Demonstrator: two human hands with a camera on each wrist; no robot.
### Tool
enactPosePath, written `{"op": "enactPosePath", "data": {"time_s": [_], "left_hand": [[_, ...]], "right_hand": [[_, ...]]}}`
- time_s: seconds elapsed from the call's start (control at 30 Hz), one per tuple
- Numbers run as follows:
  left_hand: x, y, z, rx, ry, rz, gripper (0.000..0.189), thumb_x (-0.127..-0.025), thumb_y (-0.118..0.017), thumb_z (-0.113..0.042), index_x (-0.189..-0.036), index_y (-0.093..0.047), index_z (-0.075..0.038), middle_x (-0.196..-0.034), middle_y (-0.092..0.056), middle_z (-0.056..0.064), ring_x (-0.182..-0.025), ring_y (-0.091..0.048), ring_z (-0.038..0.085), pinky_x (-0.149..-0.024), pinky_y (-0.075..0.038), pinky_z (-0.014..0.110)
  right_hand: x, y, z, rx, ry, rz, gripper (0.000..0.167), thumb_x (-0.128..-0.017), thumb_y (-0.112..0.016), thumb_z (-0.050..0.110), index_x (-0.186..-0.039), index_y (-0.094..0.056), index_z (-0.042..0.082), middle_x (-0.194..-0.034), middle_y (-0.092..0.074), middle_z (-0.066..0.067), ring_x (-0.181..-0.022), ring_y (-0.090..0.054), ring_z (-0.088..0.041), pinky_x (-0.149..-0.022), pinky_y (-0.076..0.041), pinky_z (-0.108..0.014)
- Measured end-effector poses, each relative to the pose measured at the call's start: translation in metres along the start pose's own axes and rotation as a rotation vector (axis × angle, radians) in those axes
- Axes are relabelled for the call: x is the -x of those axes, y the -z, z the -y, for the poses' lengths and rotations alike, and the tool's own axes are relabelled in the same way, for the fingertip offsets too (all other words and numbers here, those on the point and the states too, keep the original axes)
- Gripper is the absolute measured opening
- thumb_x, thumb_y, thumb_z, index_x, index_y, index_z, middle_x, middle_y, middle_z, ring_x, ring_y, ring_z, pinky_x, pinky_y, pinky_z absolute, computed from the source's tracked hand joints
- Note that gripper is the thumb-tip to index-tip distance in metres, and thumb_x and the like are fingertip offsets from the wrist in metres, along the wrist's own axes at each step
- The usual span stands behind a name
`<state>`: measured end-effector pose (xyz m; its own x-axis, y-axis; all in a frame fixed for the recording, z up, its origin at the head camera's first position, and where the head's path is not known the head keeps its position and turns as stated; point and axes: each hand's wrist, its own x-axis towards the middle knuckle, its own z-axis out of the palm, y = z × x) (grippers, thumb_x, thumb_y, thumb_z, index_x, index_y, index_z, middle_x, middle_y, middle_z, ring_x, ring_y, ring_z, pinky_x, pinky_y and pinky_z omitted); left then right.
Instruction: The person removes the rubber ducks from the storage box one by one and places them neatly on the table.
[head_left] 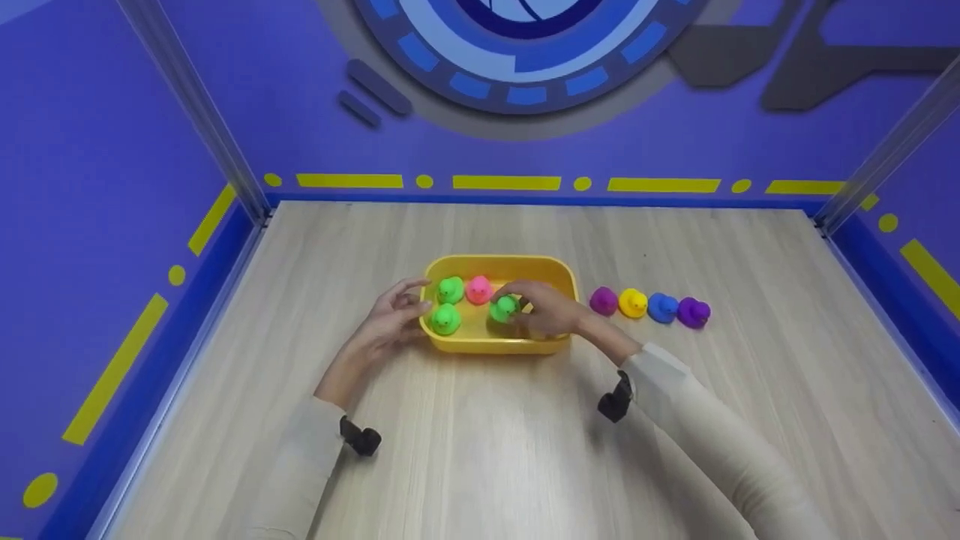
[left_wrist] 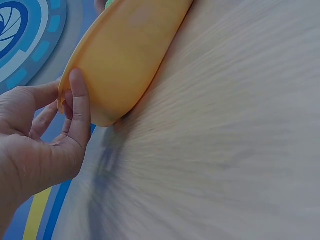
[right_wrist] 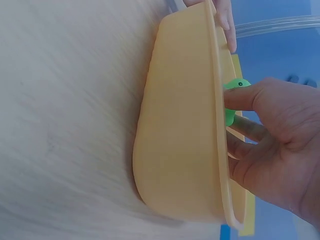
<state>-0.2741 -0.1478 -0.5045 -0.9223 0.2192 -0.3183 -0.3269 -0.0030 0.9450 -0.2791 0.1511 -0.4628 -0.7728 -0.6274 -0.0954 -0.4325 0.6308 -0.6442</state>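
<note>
A yellow plastic tub (head_left: 480,346) stands on the table. At its left end my left hand (head_left: 388,321) pinches the rim between thumb and fingers, as the left wrist view shows on the tub's wall (left_wrist: 125,55). My right hand (head_left: 550,309) reaches over the right side into the tub, its thumb and fingers round a green rubber duck (head_left: 504,308). In the right wrist view the duck's head (right_wrist: 238,83) shows above the thumb; the tub's wall hides its lower part. Left of it in the tub are a pink duck (head_left: 479,289) and two green ducks, one behind (head_left: 451,289) and one in front (head_left: 445,319).
Right of the tub, several ducks stand in a row: a magenta-purple duck (head_left: 603,301), a yellow duck (head_left: 633,303), a blue duck (head_left: 663,307) and a violet duck (head_left: 694,313). Blue printed panels (head_left: 300,135) wall in the wooden table (head_left: 480,450) at the back and sides.
</note>
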Motion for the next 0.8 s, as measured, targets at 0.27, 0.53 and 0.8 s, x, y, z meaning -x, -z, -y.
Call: {"op": "enactPosePath", "data": {"time_s": [0.27, 0.53, 0.8], "left_hand": [[-0.001, 0.000, -0.004, -0.036, 0.015, 0.000, 0.048, -0.098, -0.067, -0.010, -0.143, -0.055, -0.021, -0.111, -0.050, 0.002, -0.092, -0.060, 0.017, -0.075, -0.057, 0.030], [-0.007, 0.001, -0.008, -0.118, -0.038, 0.060, 0.058, -0.094, -0.070, -0.007, -0.148, -0.050, -0.017, -0.113, -0.050, 0.005, -0.084, -0.059, 0.016, -0.072, -0.056, 0.028], [-0.009, 0.008, -0.012, -0.132, -0.007, 0.068, 0.057, -0.095, -0.072, -0.013, -0.148, -0.052, -0.019, -0.118, -0.049, 0.006, -0.085, -0.060, 0.015, -0.076, -0.057, 0.028]], "right_hand": [[0.012, 0.007, -0.005, -0.009, 0.036, -0.021, 0.035, -0.097, -0.066, 0.005, -0.132, -0.064, 0.009, -0.129, -0.066, -0.010, -0.122, -0.059, -0.029, -0.107, -0.051, -0.047], [0.026, 0.021, -0.011, -0.022, 0.105, -0.070, 0.035, -0.094, -0.068, -0.002, -0.129, -0.064, 0.002, -0.126, -0.067, -0.016, -0.119, -0.060, -0.034, -0.104, -0.053, -0.050], [0.038, 0.032, -0.016, -0.074, 0.075, -0.088, 0.034, -0.096, -0.066, 0.002, -0.130, -0.062, 0.005, -0.126, -0.063, -0.014, -0.118, -0.058, -0.031, -0.100, -0.055, -0.052]]}}
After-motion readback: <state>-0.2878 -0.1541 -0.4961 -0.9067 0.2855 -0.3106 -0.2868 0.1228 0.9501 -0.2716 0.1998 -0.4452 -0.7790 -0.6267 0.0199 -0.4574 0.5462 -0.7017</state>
